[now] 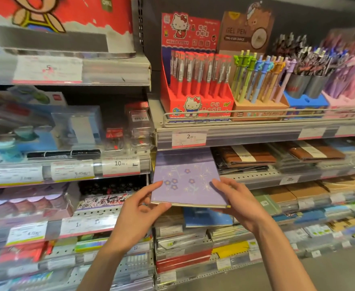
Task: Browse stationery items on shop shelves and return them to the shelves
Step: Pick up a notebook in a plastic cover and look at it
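Fingers of both hands pinch a purple notebook (188, 181) by its near corners, left hand (139, 208) on the left corner with thumb on top, right hand (236, 203) on the right corner, thumb on the cover. Notebook cover shows small purple flowers and pale starbursts; it tilts, far edge up under the shelf edge (256, 133) with the 2.00 price tag (189, 140), near edge out over the blue notebook (207, 217) below. Brown notebooks (254, 157) lie just right on the same shelf. Above: Hello Kitty pen box (195, 82), pastel gel pens (260, 78).
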A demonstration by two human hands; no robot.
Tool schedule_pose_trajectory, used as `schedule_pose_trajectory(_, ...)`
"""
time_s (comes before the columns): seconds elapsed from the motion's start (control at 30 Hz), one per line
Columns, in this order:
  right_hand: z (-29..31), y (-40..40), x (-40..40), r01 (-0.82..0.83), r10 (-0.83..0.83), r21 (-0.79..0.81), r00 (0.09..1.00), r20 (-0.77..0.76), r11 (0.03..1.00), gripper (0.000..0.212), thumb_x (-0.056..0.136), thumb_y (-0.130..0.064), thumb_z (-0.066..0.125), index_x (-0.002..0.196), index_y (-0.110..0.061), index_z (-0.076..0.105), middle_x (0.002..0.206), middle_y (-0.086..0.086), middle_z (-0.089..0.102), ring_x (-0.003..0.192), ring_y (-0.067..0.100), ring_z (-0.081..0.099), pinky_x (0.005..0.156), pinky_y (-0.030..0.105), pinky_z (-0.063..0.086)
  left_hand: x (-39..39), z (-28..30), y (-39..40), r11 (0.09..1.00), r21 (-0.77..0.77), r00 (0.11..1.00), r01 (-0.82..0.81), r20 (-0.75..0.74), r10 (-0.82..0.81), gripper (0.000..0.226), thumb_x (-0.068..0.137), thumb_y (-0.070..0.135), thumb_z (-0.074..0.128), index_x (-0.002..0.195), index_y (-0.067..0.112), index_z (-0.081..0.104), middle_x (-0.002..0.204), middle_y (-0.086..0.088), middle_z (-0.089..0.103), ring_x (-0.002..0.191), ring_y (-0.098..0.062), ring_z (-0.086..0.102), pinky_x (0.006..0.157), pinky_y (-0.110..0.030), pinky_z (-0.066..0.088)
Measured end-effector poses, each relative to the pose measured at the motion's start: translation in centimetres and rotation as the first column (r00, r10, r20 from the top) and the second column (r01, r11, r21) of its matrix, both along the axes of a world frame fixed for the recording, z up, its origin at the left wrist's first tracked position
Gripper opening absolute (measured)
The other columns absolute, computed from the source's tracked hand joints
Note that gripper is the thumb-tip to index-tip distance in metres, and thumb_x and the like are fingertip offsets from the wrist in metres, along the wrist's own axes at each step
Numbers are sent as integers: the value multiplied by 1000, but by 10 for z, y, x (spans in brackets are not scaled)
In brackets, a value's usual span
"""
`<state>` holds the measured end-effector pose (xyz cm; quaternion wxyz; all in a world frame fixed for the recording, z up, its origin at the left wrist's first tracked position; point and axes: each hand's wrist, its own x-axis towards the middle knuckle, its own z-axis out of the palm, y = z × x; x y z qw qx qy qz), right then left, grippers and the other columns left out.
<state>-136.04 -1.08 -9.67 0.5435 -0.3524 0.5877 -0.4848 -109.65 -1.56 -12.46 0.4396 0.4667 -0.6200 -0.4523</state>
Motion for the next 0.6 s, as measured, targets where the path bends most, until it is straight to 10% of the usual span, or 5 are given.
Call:
schedule_pose_trajectory(0.1, -5, 5, -2, -62, 63, -27, 997, 36, 998, 40, 87, -20, 75, 124, -14, 60, 112, 12, 73, 74, 23, 69, 64, 30, 58, -6, 0, -4, 998, -55, 1000, -26, 5, 26, 49, 82, 32, 76, 125, 46, 59, 59, 4, 29, 49, -7, 33, 58, -25, 45)
schedule_pose_trajectory(0.3, -4, -27, 16, 71, -95, -170, 985, -141, 983, 42, 91, -20, 70, 130, -17, 53, 77, 0, 73, 57, 17, 61, 62, 28, 58, -14, 5, -26, 955, -270, 937, -122, 287, 201, 52, 89, 48, 62, 138, 42, 46, 71, 7, 52, 64, -7, 54, 59, -16, 40)
schedule_pose_trajectory(0.47, -13, -27, 14, 63, -256, -323, 759, -599, 944, 50, 90, -50, 64, 134, -28, 54, 110, -5, 65, 85, 10, 67, 80, 37, 56, -9, -1, -24, 903, -418, 887, -95, 376, 267, 46, 97, 39, 52, 143, 32, 46, 84, 12, 51, 75, -8, 53, 65, -29, 48)
schedule_pose_trajectory(0.6, -20, -17, 15, -67, -348, -501, 641, -685, 863, 46, 89, -49, 65, 128, -26, 61, 122, -13, 49, 103, -2, 57, 86, 26, 50, -12, -6, -21, 883, -464, 870, -70, 405, 282, 44, 99, 35, 49, 144, 33, 45, 86, 14, 51, 74, -7, 52, 64, -26, 47)
